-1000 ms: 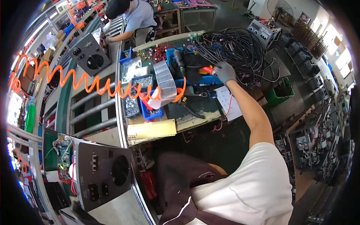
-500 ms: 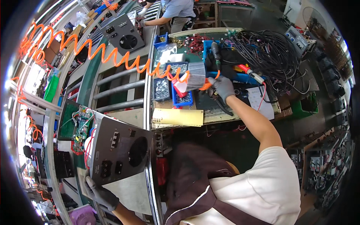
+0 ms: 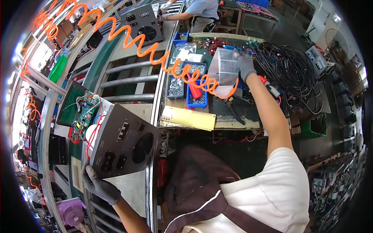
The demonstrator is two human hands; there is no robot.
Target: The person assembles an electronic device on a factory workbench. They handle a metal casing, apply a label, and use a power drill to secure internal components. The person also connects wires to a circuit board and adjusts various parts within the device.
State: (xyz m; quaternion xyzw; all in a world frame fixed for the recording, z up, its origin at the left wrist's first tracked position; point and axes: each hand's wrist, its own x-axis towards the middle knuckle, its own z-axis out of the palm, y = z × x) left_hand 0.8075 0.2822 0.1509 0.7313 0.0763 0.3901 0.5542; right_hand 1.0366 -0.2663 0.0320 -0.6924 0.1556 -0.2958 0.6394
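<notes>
My left hand [image 3: 101, 187], in a grey glove, holds the lower left corner of a tilted dark grey metal panel [image 3: 126, 141] with sockets and a round fan opening. A green circuit board [image 3: 86, 112] and red wires adjoin the panel's left edge. Stretched over the workbench, my gloved right hand [image 3: 244, 65] has its fingers closed beside a curled, see-through grey sheet [image 3: 228, 64]. What it grips is hidden. The orange coiled hose [image 3: 186, 73] runs to this sheet and bends up along it toward the hand.
Blue bins [image 3: 197, 95] of small metal hardware and a yellow strip [image 3: 189, 117] lie on the bench. Pliers [image 3: 235, 112] lie nearby; a black cable heap [image 3: 287, 73] is farther right. Past the roller conveyor's [image 3: 130, 79] far unit [image 3: 143, 25], a person [image 3: 200, 9] works.
My right hand has moved away from me across the bench, and the grey sheet and hose end have shifted right and upright. The left hand stays on the panel; the view has shifted.
</notes>
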